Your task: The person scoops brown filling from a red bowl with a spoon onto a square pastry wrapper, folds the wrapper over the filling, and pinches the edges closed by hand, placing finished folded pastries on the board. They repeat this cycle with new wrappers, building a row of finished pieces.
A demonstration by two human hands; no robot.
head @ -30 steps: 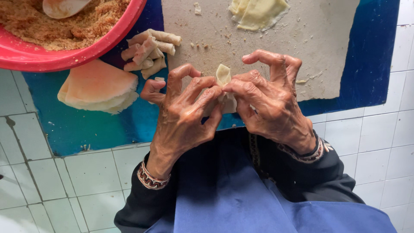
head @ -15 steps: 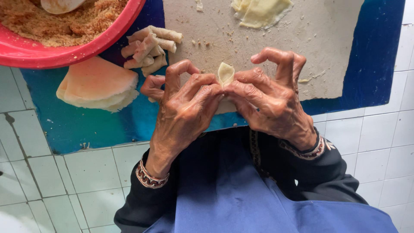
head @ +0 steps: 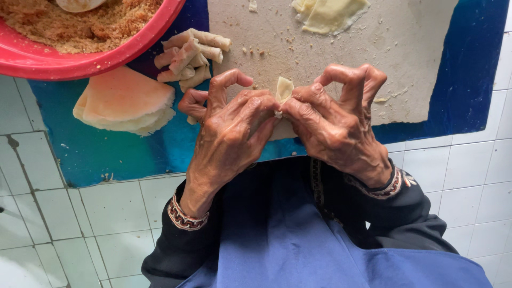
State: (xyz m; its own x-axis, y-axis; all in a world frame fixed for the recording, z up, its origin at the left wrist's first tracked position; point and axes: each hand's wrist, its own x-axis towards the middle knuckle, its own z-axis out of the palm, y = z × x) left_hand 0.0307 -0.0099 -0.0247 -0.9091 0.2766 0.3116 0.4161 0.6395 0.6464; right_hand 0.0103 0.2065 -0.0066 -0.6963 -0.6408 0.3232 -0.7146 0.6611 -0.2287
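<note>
Closest in, the left hand [head: 230,128] and the right hand [head: 336,125] meet fingertip to fingertip, both pinching a small pale pastry wrapper [head: 283,89] held just above the near edge of the floured board [head: 405,58]; beyond lie a stack of round wrappers [head: 125,101] and a pile of finished rolls [head: 192,56]. Farthest off sits the red bowl [head: 96,58] of crumbly filling.

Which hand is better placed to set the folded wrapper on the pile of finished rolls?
Probably the left hand: it pinches the folded wrapper and sits nearest the rolls. The right hand is farther.
</note>
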